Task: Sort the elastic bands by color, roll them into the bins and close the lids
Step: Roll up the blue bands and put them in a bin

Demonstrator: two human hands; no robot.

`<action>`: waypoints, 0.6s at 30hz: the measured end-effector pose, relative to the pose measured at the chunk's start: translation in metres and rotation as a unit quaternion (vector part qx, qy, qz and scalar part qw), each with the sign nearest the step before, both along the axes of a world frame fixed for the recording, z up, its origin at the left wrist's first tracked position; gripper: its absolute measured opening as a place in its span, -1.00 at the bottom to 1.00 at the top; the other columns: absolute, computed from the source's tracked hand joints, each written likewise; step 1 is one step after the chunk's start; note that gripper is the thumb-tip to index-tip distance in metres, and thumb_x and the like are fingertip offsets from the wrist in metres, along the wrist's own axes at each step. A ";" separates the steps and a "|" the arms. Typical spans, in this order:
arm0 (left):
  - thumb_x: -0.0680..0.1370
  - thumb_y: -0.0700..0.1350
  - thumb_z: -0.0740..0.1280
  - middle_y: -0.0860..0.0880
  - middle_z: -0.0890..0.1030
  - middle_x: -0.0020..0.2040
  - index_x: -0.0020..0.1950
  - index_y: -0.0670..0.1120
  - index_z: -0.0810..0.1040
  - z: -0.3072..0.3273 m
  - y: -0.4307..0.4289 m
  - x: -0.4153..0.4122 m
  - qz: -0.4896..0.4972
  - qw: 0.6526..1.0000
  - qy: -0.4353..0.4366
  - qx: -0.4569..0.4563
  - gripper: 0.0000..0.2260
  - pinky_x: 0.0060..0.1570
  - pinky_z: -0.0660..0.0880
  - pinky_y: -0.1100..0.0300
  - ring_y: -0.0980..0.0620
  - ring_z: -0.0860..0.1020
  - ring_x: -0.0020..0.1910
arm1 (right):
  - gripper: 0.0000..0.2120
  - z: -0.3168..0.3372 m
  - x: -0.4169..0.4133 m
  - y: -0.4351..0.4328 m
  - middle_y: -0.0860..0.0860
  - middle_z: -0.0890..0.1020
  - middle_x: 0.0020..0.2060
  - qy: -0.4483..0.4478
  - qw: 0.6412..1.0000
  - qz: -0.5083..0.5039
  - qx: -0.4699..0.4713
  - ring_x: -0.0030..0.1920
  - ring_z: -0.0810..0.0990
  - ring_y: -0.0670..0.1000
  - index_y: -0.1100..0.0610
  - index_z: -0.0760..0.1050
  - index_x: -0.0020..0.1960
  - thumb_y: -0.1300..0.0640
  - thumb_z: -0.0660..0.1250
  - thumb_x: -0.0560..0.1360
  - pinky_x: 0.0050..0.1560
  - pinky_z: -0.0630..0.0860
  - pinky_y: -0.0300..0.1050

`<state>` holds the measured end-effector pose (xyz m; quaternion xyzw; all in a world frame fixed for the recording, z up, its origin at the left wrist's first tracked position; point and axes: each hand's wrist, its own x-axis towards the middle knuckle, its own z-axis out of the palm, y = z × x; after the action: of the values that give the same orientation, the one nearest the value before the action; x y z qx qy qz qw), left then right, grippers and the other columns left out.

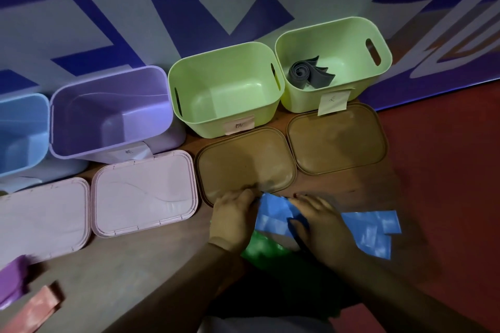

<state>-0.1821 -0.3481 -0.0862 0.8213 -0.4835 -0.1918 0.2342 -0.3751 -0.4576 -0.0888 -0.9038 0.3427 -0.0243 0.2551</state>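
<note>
A blue elastic band (273, 220) lies flat on the floor in front of me, its far end (376, 232) reaching right. My left hand (234, 215) pinches its left end and my right hand (318, 220) grips it near the middle. A green band (259, 247) shows beneath my hands. Along the wall stand a blue bin (19, 130), a purple bin (113, 113), an empty green bin (224, 89) and a second green bin (335, 35) holding a rolled grey band (307, 71).
Two brown lids (243, 159) (338, 138) lie before the green bins, two pink lids (143, 192) (40, 219) before the purple and blue bins. A purple band (12, 281) and a pink band (35, 311) lie at the lower left.
</note>
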 end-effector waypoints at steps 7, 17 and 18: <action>0.52 -0.24 0.40 0.08 0.65 -0.05 0.04 -0.02 0.69 0.071 0.007 0.001 -0.036 0.983 0.117 -0.135 -0.83 -0.01 0.53 0.27 0.16 0.61 -0.05 | -0.52 0.045 0.011 0.003 -0.27 0.50 0.26 -0.105 0.975 -0.076 0.183 0.28 0.43 -0.30 -0.12 0.41 0.41 0.00 0.40 0.51 0.26 0.36 -0.33; 0.50 -0.40 0.39 0.12 0.69 -0.23 -0.11 0.03 0.66 0.171 0.024 0.011 0.142 0.919 0.293 -0.221 -0.69 -0.26 0.50 0.39 0.24 0.61 -0.31 | -0.69 0.125 0.042 0.025 -0.18 0.65 -0.18 -0.265 0.910 -0.109 0.300 -0.13 0.61 -0.20 -0.13 0.58 -0.01 0.28 0.48 0.45 -0.08 0.50 -0.37; 0.50 -0.39 0.39 0.11 0.68 -0.25 -0.11 0.00 0.66 0.177 0.027 0.016 0.157 0.913 0.299 -0.226 -0.73 -0.29 0.51 0.38 0.24 0.59 -0.34 | -0.69 0.130 0.046 0.030 -0.19 0.67 -0.20 -0.295 0.897 -0.115 0.310 -0.16 0.62 -0.21 -0.09 0.60 -0.03 0.32 0.48 0.44 -0.10 0.50 -0.37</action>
<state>-0.1662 -0.3207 0.0905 0.7159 -0.2856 -0.2749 0.5748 -0.3292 -0.4278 0.0414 -0.6850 0.3432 -0.2114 0.6069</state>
